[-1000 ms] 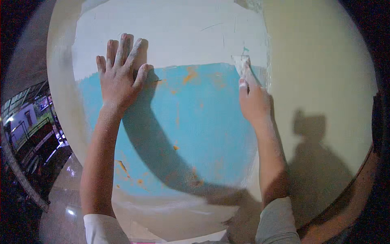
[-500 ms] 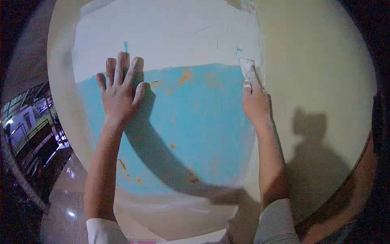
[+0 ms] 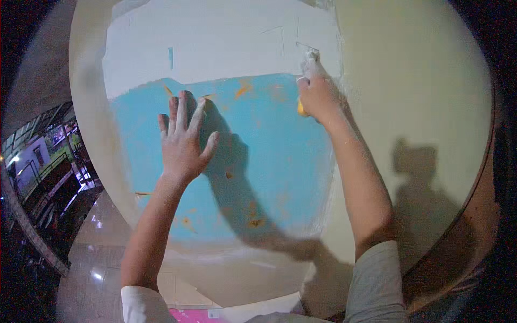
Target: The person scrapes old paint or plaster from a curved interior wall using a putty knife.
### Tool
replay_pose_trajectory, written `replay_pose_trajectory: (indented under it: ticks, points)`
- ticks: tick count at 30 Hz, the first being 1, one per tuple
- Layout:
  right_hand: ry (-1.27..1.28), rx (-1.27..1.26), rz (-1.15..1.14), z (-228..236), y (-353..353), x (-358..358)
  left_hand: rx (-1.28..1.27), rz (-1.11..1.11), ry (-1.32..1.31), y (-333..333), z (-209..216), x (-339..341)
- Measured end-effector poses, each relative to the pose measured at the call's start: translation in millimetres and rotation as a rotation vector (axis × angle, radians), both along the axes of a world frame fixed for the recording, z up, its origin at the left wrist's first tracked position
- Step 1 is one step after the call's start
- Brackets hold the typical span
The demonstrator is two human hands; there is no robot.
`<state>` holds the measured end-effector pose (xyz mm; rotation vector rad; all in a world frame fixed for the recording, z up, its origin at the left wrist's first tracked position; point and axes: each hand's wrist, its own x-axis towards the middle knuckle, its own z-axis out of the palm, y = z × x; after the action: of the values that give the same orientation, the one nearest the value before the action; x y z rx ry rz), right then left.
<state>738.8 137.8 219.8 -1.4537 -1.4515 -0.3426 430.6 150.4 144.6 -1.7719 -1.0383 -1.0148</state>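
Note:
In front of me is a wall with a blue patch (image 3: 269, 140) marked by orange and brown spots. White filler (image 3: 226, 43) covers the part above it. My left hand (image 3: 183, 145) lies with its fingers spread against the upper left of the blue, fingertips below the filler's edge. My right hand (image 3: 321, 98) is closed round a putty knife (image 3: 311, 62). Its blade, smeared with white, is against the filler near the right side, and a bit of yellow handle shows below the fist. White dust coats both hands.
Cream wall surface (image 3: 409, 97) borders the patch on the right, where a shadow (image 3: 414, 161) falls. A shiny tiled floor (image 3: 91, 258) lies lower left, with dark railings (image 3: 48, 172) beyond. Something pink (image 3: 191, 315) lies at the bottom.
My left hand has slid down and right, off the filler onto the blue. My right hand with the putty knife has moved up and left over the filler.

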Motion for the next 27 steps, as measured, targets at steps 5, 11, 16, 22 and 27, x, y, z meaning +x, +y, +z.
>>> replay_pose_trajectory:
  ticks: [5, 11, 16, 22, 27]
  points:
    - [0.197, 0.162, 0.548, -43, 10, -51, -0.098, -0.176, 0.048, -33, 3, 39]
    - [0.341, -0.257, 1.062, -49, -22, -88, -0.422, -0.354, -0.087, -55, 17, 58]
    - [0.224, -0.325, 1.012, -52, -27, -104, -0.621, -0.119, -0.058, -53, 23, 40]
    - [-0.23, 0.068, 0.546, -6, -25, -72, -0.467, -0.015, -0.19, -47, 28, 6]
    - [-0.346, 0.736, -0.126, 29, 32, -20, -0.315, -0.016, -0.179, -28, 45, -11]
